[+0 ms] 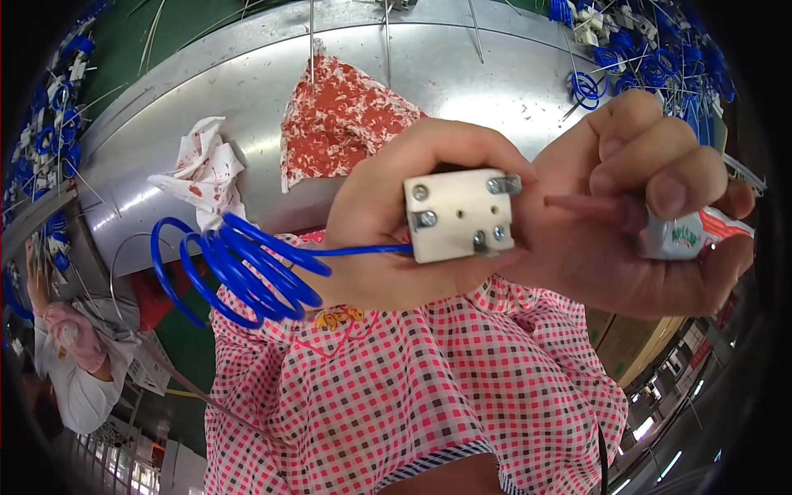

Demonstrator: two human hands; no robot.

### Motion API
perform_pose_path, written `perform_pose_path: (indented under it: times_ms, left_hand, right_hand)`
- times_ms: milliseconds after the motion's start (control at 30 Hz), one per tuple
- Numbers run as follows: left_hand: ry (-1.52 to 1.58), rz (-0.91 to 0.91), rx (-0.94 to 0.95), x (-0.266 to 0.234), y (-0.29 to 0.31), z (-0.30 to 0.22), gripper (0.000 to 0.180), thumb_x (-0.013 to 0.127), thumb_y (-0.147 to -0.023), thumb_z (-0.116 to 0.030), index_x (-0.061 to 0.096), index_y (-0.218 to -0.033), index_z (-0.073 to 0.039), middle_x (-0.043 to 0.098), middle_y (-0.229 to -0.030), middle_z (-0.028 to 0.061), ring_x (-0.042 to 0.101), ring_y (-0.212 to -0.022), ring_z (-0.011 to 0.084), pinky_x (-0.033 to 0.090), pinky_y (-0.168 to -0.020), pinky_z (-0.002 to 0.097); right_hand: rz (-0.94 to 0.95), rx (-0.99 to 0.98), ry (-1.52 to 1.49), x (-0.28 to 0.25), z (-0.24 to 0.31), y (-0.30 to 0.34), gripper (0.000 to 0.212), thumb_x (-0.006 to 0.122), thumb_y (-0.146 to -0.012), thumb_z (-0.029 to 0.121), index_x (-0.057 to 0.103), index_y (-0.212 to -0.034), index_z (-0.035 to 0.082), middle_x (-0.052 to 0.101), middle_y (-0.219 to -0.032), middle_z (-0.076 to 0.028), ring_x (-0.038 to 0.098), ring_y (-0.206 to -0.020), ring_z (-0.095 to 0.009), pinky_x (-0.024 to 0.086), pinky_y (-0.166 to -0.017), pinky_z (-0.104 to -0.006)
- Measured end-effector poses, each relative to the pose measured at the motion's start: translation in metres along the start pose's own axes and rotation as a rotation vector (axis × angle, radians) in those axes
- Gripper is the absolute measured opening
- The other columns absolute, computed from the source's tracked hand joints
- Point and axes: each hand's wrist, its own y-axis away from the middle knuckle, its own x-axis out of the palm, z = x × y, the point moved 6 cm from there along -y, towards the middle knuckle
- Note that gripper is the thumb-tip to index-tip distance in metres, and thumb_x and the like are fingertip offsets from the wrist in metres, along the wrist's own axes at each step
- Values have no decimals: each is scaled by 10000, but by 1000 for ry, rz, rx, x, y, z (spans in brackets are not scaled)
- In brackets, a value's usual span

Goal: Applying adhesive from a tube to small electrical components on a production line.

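Near the middle, my left hand (363,198) grips a cream-white terminal block (459,216) with metal screws and small tabs on its face. Out of the block's left side runs a blue coil (239,276), its loops hanging beside my left wrist; I cannot tell whether it is wire or thin tube. To the right, my right hand (635,190) is closed around a small white and red squeeze tube (689,234). The tube's reddish tapered nozzle (582,205) points left at the block, with its tip apart from the block's right side.
A metal work surface (214,66) lies beyond my hands. On it are a red and white mottled cloth (342,115) and a crumpled, stained white tissue (206,165). Blue coils with white blocks (635,49) crowd both far sides. Another person's pink sleeve (74,334) shows at left.
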Motion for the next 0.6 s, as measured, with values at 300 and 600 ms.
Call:
perform_pose_path:
  times_ms: [300, 600]
  left_hand:
    - [4, 94, 68, 3, -2, -4, 479, 717, -631, -25, 444, -1017, 46, 536, -852, 110, 527, -693, 111, 420, -601, 213]
    - [-476, -174, -147, -67, 39, 26, 388, 625, -696, 49, 462, -1046, 21, 545, -905, 106, 533, -841, 158, 428, -740, 252]
  right_hand:
    - [133, 206, -35, 14, -1, -2, 346, 446, -787, 326, 539, -894, 10, 504, -604, -11, 288, -391, -98, 247, -468, -263]
    - [94, 39, 962, -57, -15, 68, 450, 481, -835, 426, 408, -1023, 24, 581, -908, -209, 608, -695, -243, 509, -640, -343]
